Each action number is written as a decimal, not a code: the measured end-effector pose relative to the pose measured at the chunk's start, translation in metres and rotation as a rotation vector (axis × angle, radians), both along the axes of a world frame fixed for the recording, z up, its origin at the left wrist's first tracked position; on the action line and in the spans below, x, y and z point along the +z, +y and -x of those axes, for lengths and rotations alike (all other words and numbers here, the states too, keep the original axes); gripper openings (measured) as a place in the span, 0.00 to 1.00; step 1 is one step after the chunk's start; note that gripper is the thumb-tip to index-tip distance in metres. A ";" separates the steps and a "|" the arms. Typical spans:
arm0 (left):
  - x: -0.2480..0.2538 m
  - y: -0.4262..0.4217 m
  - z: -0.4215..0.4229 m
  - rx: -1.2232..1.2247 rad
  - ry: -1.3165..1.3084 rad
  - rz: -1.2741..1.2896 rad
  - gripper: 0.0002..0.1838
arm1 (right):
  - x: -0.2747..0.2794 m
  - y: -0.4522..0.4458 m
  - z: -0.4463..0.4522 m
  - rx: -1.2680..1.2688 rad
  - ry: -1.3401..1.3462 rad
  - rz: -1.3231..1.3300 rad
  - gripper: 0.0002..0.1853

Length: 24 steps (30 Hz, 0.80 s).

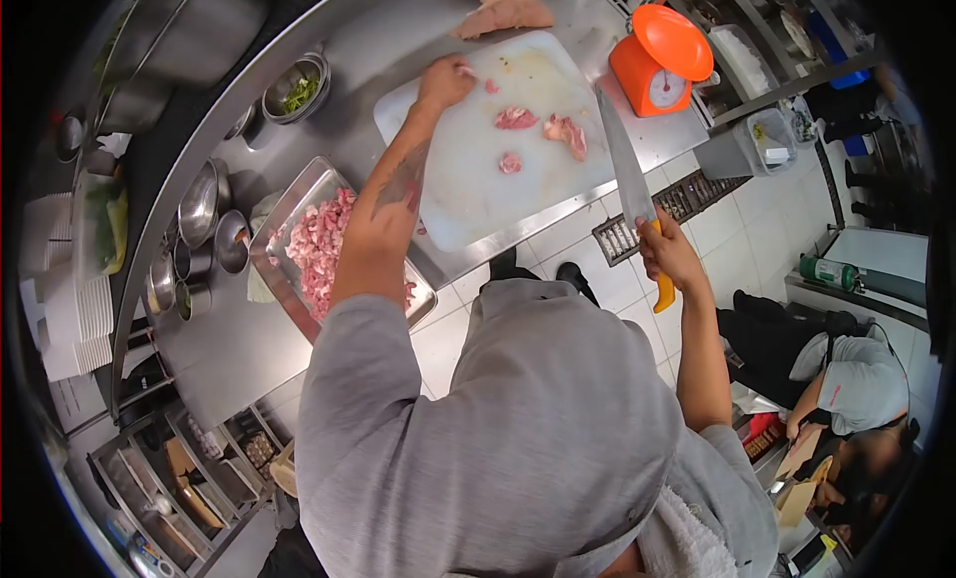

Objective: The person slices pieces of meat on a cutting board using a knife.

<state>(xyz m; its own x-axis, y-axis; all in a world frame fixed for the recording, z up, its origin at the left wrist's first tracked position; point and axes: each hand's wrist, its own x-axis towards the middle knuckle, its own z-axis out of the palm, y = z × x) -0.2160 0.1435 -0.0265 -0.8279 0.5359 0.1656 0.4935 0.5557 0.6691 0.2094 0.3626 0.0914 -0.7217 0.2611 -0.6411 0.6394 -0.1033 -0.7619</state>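
My right hand is wrapped round the yellow handle of a large knife, whose blade points up beside the right edge of the white cutting board. At the board's upper left, my left hand has its fingers drawn together; what they hold, if anything, is too small to name. Just right of those fingers lies a small scrap of meat. Several meat pieces rest on the board. A larger slab of pale meat lies at the board's far edge. Left of my forearm, a metal tray holds diced meat.
An orange scale stands right of the board. Metal bowls line the counter's left side, one with chopped greens. A floor drain lies below the counter edge. Another person works at the lower right.
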 end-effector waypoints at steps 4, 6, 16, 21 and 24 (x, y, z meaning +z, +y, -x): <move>0.008 0.031 -0.032 -0.413 0.159 0.291 0.13 | 0.002 -0.007 0.006 0.028 -0.010 -0.022 0.12; 0.018 0.015 -0.045 -0.438 0.042 0.393 0.11 | 0.007 -0.008 0.012 0.048 0.005 -0.029 0.12; 0.135 -0.325 -0.140 0.748 0.348 -0.231 0.04 | -0.022 -0.003 0.005 0.171 0.090 0.076 0.14; 0.065 -0.413 -0.137 0.497 0.371 0.832 0.12 | -0.018 -0.002 0.011 0.330 0.084 0.021 0.12; 0.126 -0.297 -0.182 0.720 0.404 0.247 0.13 | -0.017 0.000 0.009 0.369 0.105 0.009 0.14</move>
